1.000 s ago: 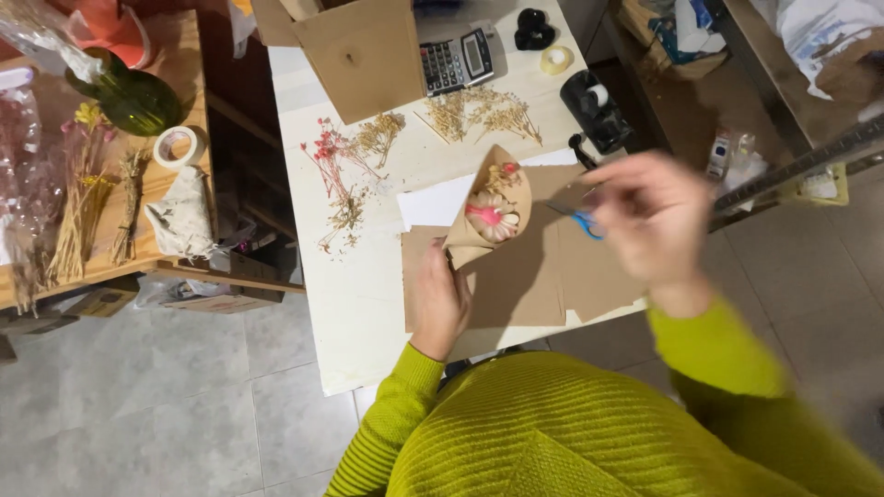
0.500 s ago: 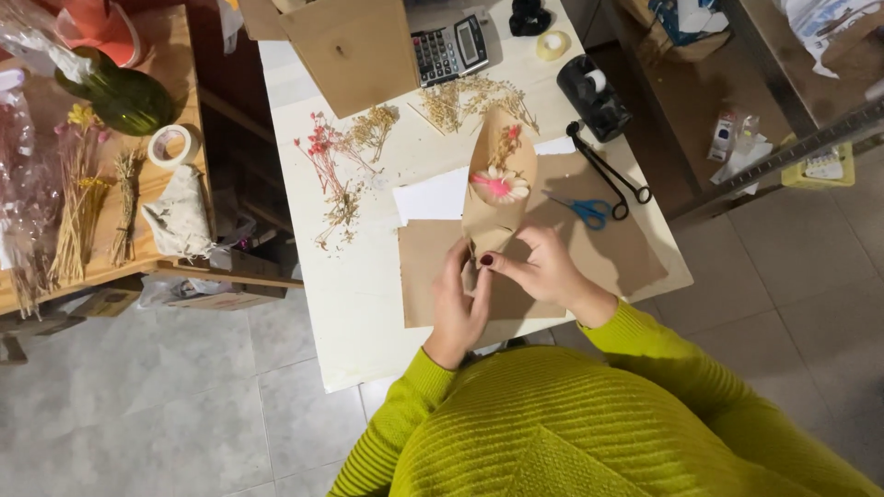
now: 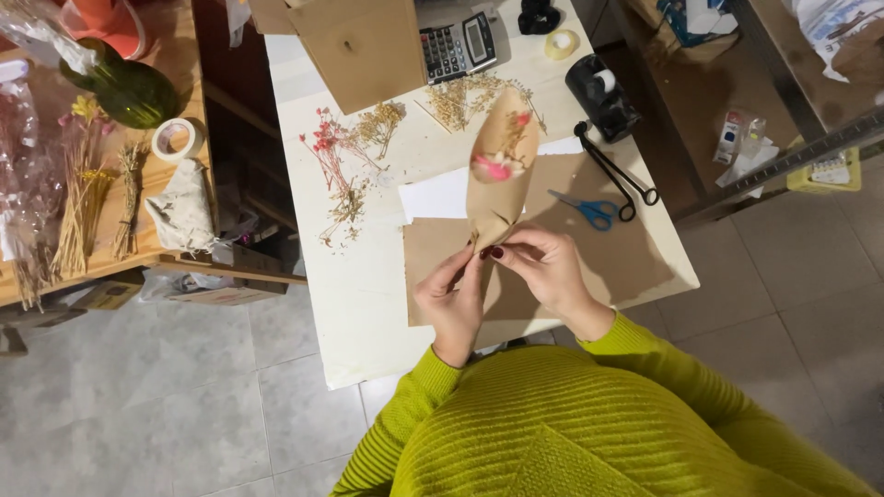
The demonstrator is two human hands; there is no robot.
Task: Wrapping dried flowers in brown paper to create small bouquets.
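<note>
Pinching the bottom of a kraft paper cone [image 3: 502,166] with dried flowers tucked inside, over the white table [image 3: 354,294].

Keep the tip tight so the wrap doesn't spring open; left hand [image 3: 451,299] and right hand [image 3: 543,267] both have fingertips closed on the cone's narrow end, 2 hands nearly touching.

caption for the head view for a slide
Both hands pinch the base of a brown paper cone of dried flowers over a white table.
</note>
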